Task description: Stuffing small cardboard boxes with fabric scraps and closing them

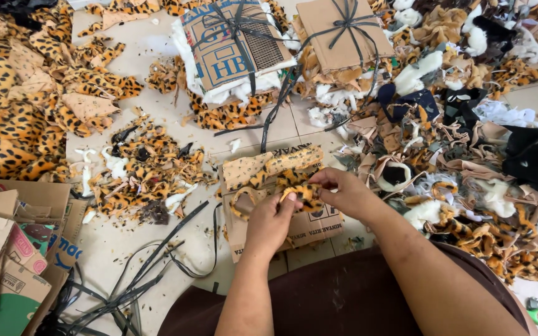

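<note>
Both hands meet over a flat cardboard sheet (319, 225) on the tiled floor. My left hand (270, 223) and my right hand (341, 190) together pinch a small leopard-print fabric piece (304, 193) between the fingertips. More leopard-print cut pieces (269, 169) lie stacked on the cardboard just beyond the fingers, some showing their tan backing. My knees, in dark brown cloth, fill the bottom of the head view.
Two bundles tied with black strap (238, 46) (342, 31) stand at the back. Leopard fabric heaps (14, 99) lie left, scraps (144, 174) in the middle, mixed fabric offcuts (468, 155) right. Cardboard boxes (7, 261) and loose black straps (132, 286) sit bottom left.
</note>
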